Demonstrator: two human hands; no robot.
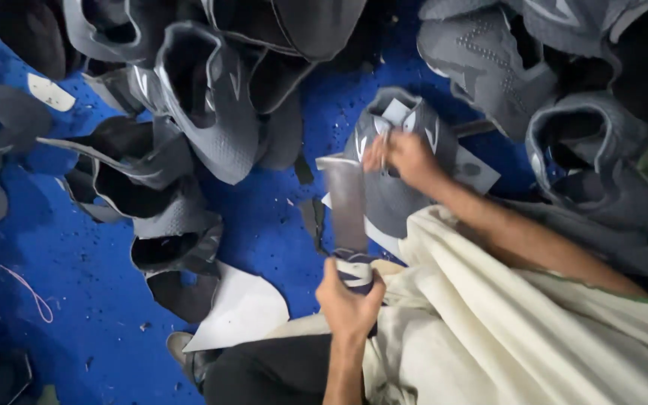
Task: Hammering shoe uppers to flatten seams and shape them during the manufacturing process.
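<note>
Nearest the camera, the person's left hand (348, 304) is closed in a fist around the taped handle of a broad flat blade (345, 201), its grip pressed tight on the handle. The blade rises upright from the fist, blurred, and its upper end reaches the grey shoe upper (395, 161) just beyond. Cream cloth (504, 330) lies draped over the person's lap to the right, with dark trousers below the wrist.

A little farther on, the right hand (406, 156) rests on the grey shoe upper, fingers pinching its top edge beside a pale tab. That piece lies on the blue floor (76, 285), touching the blade's right side.

To the left, a white sheet offcut (241, 307) lies on the floor, near a curl of pink thread (28, 289). Beyond that, more grey shoe uppers (204, 90) are heaped at the upper left, and another heap (564, 82) fills the upper right, well apart from the hands.
</note>
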